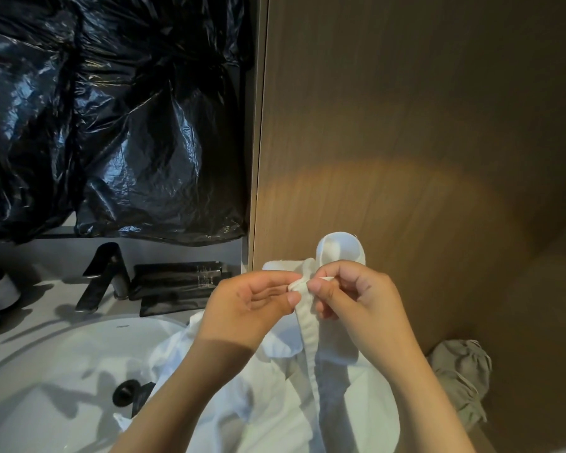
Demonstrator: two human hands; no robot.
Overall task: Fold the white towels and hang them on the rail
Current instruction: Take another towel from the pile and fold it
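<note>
1. White towel (340,403) hangs nearest, bunched just right of the sink (46,371) and spilling over its rim.
2. Left grip (252,302) and right grip (356,295) each pinch the towel's hemmed edge, fingertips nearly touching, above the sink's right side.
3. To fold well, I would slide the pinches apart along the hem (keeping it taut) until corners line up.
4. No rail shows. The towel's lower end is cut off, and the grey cloth (461,380) further right of the sink is unclear.
</note>
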